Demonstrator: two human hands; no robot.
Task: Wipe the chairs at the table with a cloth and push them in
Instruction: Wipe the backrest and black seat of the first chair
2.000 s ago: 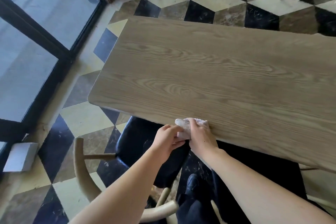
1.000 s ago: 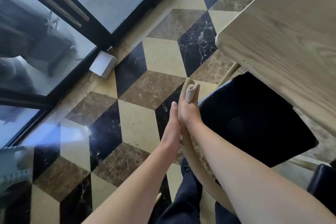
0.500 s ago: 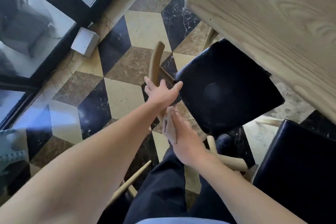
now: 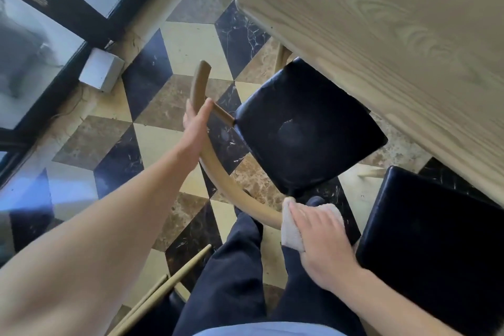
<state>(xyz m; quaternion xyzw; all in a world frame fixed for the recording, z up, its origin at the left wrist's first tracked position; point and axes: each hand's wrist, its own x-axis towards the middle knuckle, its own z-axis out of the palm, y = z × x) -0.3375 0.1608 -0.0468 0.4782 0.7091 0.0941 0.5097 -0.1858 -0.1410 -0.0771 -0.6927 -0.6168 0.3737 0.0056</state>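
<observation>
A chair with a black seat (image 4: 305,128) and a curved pale wooden back rail (image 4: 218,174) stands partly pulled out from the wooden table (image 4: 381,35). My left hand (image 4: 195,124) grips the rail near its upper end, thumb on the inner side. My right hand (image 4: 321,237) presses a white cloth (image 4: 293,232) onto the rail's lower right end, fingers laid flat over it. The rail's far right end is hidden under the cloth and hand.
A second black-seated chair (image 4: 431,240) stands at the right, close to my right hand. Wooden legs of another chair (image 4: 166,284) cross the bottom left. A small white box (image 4: 101,72) sits by the black-framed glass door (image 4: 71,11). My dark-trousered legs (image 4: 231,275) stand behind the chair.
My gaze moved from the tabletop down to the chair. My left hand took hold of the back rail, and my right hand slid the cloth along the rail to its right end.
</observation>
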